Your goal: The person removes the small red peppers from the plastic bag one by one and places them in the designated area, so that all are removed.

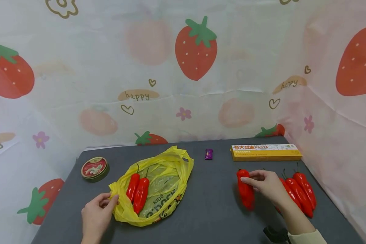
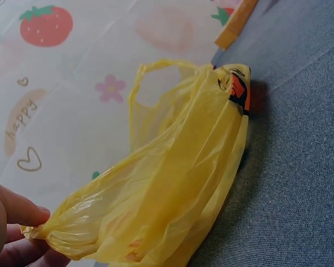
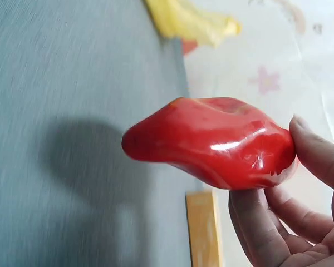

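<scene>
My left hand (image 1: 98,213) pinches the left edge of a yellow plastic bag (image 1: 183,184), whose mouth faces up. Two red chili peppers (image 1: 141,195) lie inside the bag near its left side. Over the table at the right, my right hand (image 1: 269,184) holds a red pepper (image 1: 245,193) by its upper end between thumb and fingers. In the right wrist view this pepper (image 3: 211,142) looks glossy and wide, with its tip above the table and a shadow below. Several more red chili peppers (image 1: 300,195) lie to the right, partly behind the right hand and forearm.
A yellow pasta box (image 1: 266,156) lies along the back right edge of the grey table (image 1: 207,210). A small purple packet (image 1: 208,154) sits at the back middle. At the back left stands a round tin (image 1: 94,168). Printed cloth hangs behind the table.
</scene>
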Tool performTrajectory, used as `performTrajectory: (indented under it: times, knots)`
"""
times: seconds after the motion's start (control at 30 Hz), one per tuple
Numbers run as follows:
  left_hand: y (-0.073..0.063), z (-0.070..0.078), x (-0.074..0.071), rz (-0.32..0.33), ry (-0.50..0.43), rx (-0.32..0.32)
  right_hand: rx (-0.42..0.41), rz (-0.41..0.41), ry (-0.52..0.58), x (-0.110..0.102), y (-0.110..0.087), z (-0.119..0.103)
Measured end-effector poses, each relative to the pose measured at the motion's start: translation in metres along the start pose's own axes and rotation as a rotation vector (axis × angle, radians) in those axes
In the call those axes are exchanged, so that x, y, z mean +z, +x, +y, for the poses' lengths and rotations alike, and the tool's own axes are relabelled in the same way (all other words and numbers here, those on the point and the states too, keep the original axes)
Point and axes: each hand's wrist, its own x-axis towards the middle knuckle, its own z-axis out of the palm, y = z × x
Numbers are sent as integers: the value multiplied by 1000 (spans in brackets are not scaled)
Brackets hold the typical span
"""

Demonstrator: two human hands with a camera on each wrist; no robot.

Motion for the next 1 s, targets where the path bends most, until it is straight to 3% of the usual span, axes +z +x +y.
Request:
performTrajectory:
  times: [0.17, 0.3, 0.4, 0.63, 1.0]
  knots:
    - [-1, -3, 2, 2, -4, -5, 24, 37, -62, -21, -3, 22]
    - [0, -3, 3, -4, -12, 8, -8, 94, -206, -28, -7, 34]
    - [1, -2, 3, -4, -13, 8, -63, 136, -324, -27, -8, 37]
    - [2, -1, 0, 9, -13, -10, -195, 193, -457, -16, -6, 35]
    - [1, 0, -5, 9, -7, -16, -264, 258, -659, -9, -5, 41]
